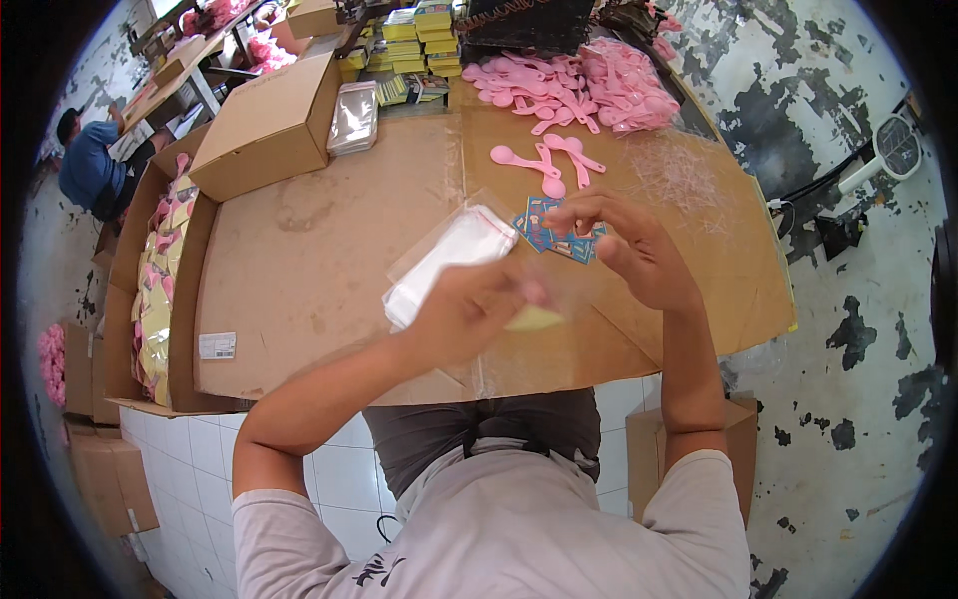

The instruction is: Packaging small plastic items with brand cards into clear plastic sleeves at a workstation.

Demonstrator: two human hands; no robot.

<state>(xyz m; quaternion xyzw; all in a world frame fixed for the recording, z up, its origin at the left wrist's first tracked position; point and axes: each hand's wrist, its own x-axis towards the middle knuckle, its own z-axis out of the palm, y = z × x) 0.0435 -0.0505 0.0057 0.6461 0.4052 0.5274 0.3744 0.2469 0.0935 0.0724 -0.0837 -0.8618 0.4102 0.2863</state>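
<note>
My left hand (477, 307), smeared by motion, is closed at the near middle of the table. A pale yellow card (536, 318) shows just under its fingers, with a hazy clear film around it that may be a plastic bag. Partly behind that hand lies a stack of clear plastic bags (449, 255) with white in them. My right hand (639, 250) hovers over several blue printed cards (571, 246), its fingers bent, the thumb apart, nothing visible between them. Beyond the cards lie a few loose pink measuring spoons (552, 165).
A heap of pink spoons (529, 85) adjoins a bagged pile (627, 88) at the far right. At left, an open carton (185, 299) holds packed pink-and-yellow pieces beside a closed cardboard box (264, 125). Yellow card stacks (434, 30) stand behind. Another person (92, 165) sits far left.
</note>
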